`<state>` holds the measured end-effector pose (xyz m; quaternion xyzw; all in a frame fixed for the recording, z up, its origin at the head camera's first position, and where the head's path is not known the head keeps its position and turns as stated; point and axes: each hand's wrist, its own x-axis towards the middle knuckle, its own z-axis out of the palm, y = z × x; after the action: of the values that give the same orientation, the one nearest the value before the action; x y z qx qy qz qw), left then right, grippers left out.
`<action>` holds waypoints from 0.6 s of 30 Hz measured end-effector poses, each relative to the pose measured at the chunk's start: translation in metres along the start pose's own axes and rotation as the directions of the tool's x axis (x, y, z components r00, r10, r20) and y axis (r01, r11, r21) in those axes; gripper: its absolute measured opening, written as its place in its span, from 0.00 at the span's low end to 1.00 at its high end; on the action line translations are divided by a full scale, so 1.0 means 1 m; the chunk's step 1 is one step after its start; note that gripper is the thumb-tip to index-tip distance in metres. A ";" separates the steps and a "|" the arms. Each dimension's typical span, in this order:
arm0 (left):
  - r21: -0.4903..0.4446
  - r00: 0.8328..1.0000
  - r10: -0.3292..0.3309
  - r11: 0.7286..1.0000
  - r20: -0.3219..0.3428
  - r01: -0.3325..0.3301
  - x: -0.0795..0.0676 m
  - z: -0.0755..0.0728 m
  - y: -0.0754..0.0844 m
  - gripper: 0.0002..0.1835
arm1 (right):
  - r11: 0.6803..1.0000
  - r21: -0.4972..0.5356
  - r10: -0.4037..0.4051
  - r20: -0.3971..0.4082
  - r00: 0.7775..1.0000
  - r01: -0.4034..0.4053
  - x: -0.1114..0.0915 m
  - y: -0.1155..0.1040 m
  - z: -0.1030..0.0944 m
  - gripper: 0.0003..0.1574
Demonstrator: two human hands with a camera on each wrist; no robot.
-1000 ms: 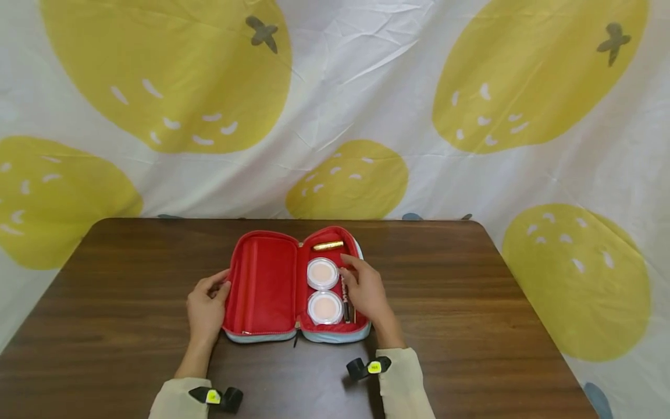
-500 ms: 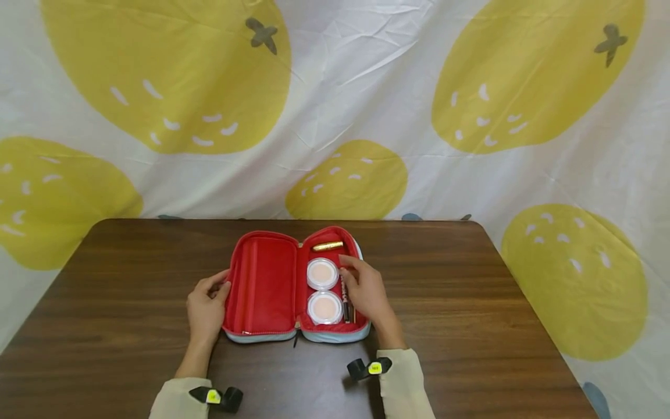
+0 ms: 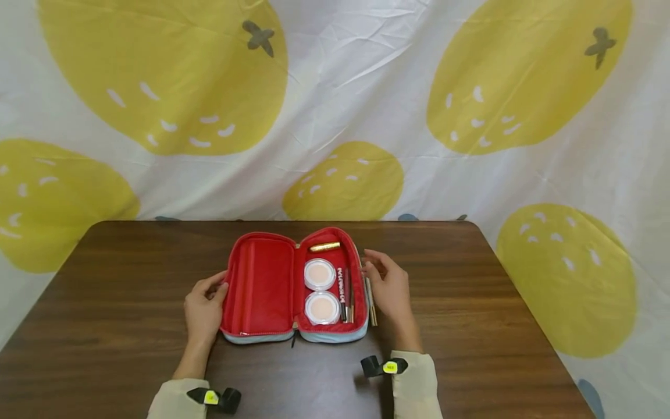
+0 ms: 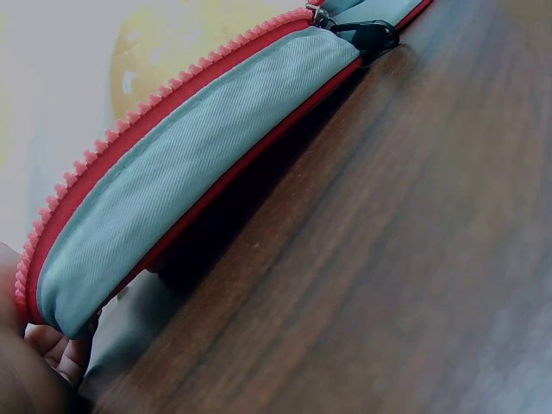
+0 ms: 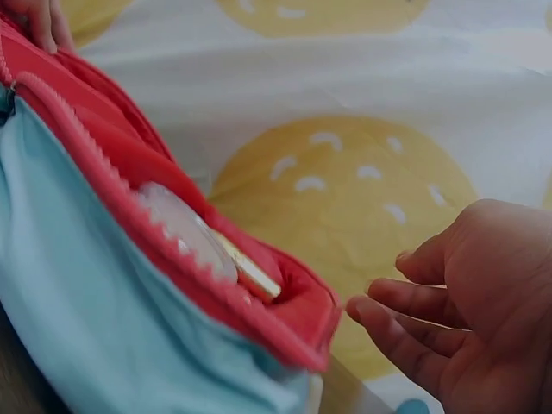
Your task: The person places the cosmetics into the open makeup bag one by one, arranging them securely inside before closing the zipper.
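A light-blue makeup bag (image 3: 296,317) with red lining lies unzipped and spread flat on the table. My left hand (image 3: 203,308) grips its left edge, fingers tucked beneath the rim in the left wrist view. Inside the right half sit two round compacts (image 3: 320,274), a gold lipstick-like tube (image 3: 324,247) at the top and several slim makeup pencils (image 3: 342,294). My right hand (image 3: 389,288) is outside the bag, fingers loosely bent and holding nothing, fingertips right at the right rim. Slim gold sticks (image 3: 372,301) show along the bag's right outer side, close to that hand.
The brown wooden table (image 3: 471,349) extends on both sides of the bag. Behind it hangs a white cloth (image 3: 345,105) with yellow fruit prints. A black zipper pull (image 4: 371,34) dangles at the bag's front fold.
My right hand has moved right, from over the pencils inside the bag to outside its right rim. The slim gold sticks now show beside the bag. The left hand keeps its grip.
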<state>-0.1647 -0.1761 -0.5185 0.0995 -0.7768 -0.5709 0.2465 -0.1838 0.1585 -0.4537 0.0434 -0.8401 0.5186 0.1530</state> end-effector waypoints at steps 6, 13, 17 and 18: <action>0.007 1.000 0.008 1.000 -0.003 -0.008 0.001 -0.001 -0.001 0.11 | 1.000 -0.023 0.018 -0.064 0.998 -0.020 -0.002 0.014 -0.007 0.16; 0.011 1.000 0.002 1.000 -0.005 -0.002 0.000 -0.002 0.001 0.11 | 0.995 -0.094 0.029 -0.080 0.996 -0.036 -0.003 0.026 -0.006 0.17; 0.021 1.000 0.002 1.000 0.000 -0.002 0.000 -0.001 0.002 0.11 | 0.991 -0.111 0.063 -0.074 0.995 -0.071 -0.005 0.033 -0.005 0.19; 0.025 1.000 0.003 1.000 0.001 -0.003 0.000 -0.001 0.001 0.11 | 0.990 -0.113 0.070 -0.072 0.995 -0.078 -0.006 0.035 -0.005 0.20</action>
<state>-0.1640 -0.1765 -0.5169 0.1010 -0.7842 -0.5608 0.2456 -0.1853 0.1784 -0.4830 -0.0146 -0.8641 0.4755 0.1644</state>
